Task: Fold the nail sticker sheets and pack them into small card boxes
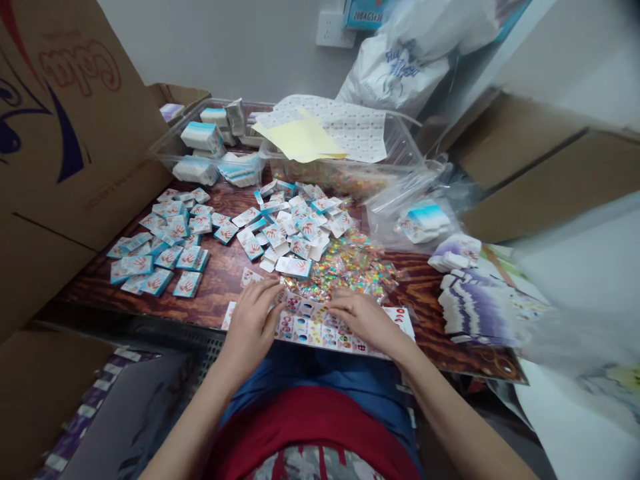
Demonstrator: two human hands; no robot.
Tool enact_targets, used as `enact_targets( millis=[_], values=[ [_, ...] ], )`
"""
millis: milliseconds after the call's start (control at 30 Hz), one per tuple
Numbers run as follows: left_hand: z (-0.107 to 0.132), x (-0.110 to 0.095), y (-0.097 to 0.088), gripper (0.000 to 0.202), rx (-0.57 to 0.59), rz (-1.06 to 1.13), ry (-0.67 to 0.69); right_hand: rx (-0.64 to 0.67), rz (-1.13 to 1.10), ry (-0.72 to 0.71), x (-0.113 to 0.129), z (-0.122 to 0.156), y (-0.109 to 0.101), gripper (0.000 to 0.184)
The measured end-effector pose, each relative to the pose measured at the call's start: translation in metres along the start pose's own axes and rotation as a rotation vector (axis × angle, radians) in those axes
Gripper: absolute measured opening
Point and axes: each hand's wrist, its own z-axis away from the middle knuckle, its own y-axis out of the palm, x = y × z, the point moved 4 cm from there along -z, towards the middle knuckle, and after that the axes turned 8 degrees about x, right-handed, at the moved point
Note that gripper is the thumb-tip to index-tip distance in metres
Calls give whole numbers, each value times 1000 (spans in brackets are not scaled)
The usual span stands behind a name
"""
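My left hand (253, 327) and my right hand (363, 320) lie flat on a printed sheet of colourful stickers (320, 330) at the front edge of the wooden table (230, 287), fingertips pointing toward each other. Nothing is visibly held in either hand. Just beyond my right hand sits a heap of small multicoloured pieces (345, 263) in clear plastic. Small white-and-blue cards printed with a red hand (285, 230) lie scattered in a wide spread further back, the nearest just past my left fingertips.
Clear plastic tubs (210, 150) with stacked white-and-blue packets and printed sheets stand at the back. A clear bag (415, 213) and purple-printed packets (473, 310) lie to the right. Cardboard panels (70, 120) rise on the left, and a white sack (395, 67) stands behind.
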Motion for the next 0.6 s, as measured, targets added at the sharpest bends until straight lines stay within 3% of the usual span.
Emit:
enact_targets(
  millis=[133, 267, 367, 433, 500, 600],
  values=[
    [9, -29, 5, 32, -133, -35, -3, -146, -245, -112, 18, 17, -16, 21],
    [11, -41, 25, 57, -65, 86, 14, -213, -341, -277, 53, 27, -22, 22],
    [9, -40, 28, 45, -25, 220, 87, -324, -227, -336, 73, 31, -20, 19],
    [8, -39, 21, 41, 9, 291, 123, -463, -110, -304, 74, 33, -22, 18],
    [8, -38, 10, 38, 79, 367, 105, -513, -28, -252, 65, 35, -23, 25],
    [8, -37, -1, 34, 240, 576, 17, -355, -107, -174, 48, 35, -20, 19]
  ],
)
